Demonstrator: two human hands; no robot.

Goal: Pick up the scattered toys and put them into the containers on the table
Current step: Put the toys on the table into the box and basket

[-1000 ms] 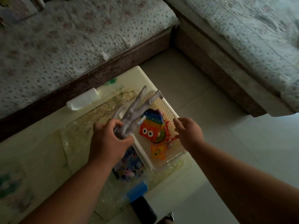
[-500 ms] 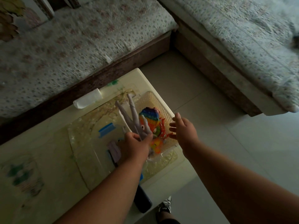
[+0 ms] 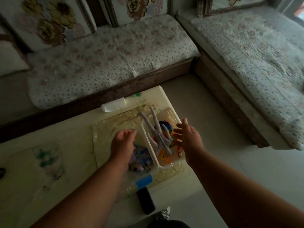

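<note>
Grey long-limbed toy figure (image 3: 157, 134) lies in the white perforated basket (image 3: 171, 112), limbs pointing toward the sofa, two of them rising over the far-left rim. It rests on top of a rainbow-coloured toy (image 3: 166, 128) and orange and red pieces (image 3: 164, 157); their exact shapes are hard to read in the dim light.

Left hand (image 3: 122, 144) hovers just left of the basket, fingers loosely curled, holding nothing. Right hand (image 3: 187, 137) hangs over the basket's right side, fingers spread, palm empty; it covers part of the rim and contents there.

Directly left of the basket, touching its wall, a clear tub (image 3: 144, 163) holds a jumble of small purple, blue and dark toys, partly hidden under the left wrist. A blue tape strip (image 3: 144, 179) sits at its near edge.

Both containers sit on a clear patterned mat (image 3: 105, 129) on the cream worktop (image 3: 79, 134). A white roll (image 3: 114, 105) lies at the far edge. A dark oblong object (image 3: 146, 200) sits at the near edge, identity unclear. Green floral print (image 3: 47, 159) on the worktop at left is blurred.

Beyond: a floral-covered sofa (image 3: 107, 55), a second sofa (image 3: 255, 63) at right, pale tiled floor (image 3: 213, 129) between. A shoe (image 3: 163, 214) shows at the bottom, cut off.
</note>
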